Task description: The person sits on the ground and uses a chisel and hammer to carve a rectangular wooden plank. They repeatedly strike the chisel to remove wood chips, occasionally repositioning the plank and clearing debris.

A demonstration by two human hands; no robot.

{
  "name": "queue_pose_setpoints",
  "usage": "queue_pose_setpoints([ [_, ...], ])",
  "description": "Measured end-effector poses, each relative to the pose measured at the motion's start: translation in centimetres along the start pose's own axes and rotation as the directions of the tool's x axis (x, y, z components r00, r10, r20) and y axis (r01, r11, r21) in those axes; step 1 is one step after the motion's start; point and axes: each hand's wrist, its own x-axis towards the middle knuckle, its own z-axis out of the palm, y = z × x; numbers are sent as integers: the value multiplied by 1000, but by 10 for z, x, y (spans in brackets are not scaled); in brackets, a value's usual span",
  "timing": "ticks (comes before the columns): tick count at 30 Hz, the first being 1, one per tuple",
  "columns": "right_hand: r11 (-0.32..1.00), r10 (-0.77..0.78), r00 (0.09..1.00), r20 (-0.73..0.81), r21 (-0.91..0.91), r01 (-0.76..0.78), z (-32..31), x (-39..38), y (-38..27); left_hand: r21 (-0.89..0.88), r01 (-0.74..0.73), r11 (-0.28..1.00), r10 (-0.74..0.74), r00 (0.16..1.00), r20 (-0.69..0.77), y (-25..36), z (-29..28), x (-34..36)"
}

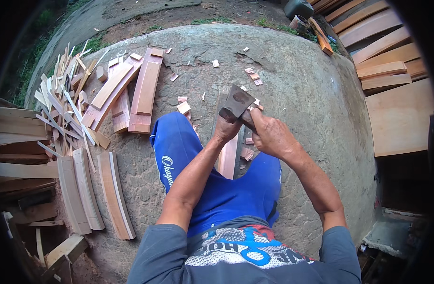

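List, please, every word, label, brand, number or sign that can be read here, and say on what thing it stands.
I don't copy out wording; only its place and look:
Blue trousers: white script lettering along the left leg.
Grey shirt: large dark lettering across the patterned front, partly lost in folds.
Axe head: no lettering can be made out.

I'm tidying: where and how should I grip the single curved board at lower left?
The curved board: around its middle, across the narrow width, probably from its right; it's long and slim, with paired boards on its left.
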Motion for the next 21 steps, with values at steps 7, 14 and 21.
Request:
queue_pose_setpoints([
  [7,990,-8,983,-183,139,34,-10,-13,-12,-78,70,995,-60,990,125,3,-11,1],
  [14,960,-8,961,-277,266,85,4,-20,2,-336,140,931,-206,964,-170,9,-34,1],
  [21,885,178,958,-223,463,-56,4,-22,1,-278,166,946,-202,973,-108,16,-26,9],
])
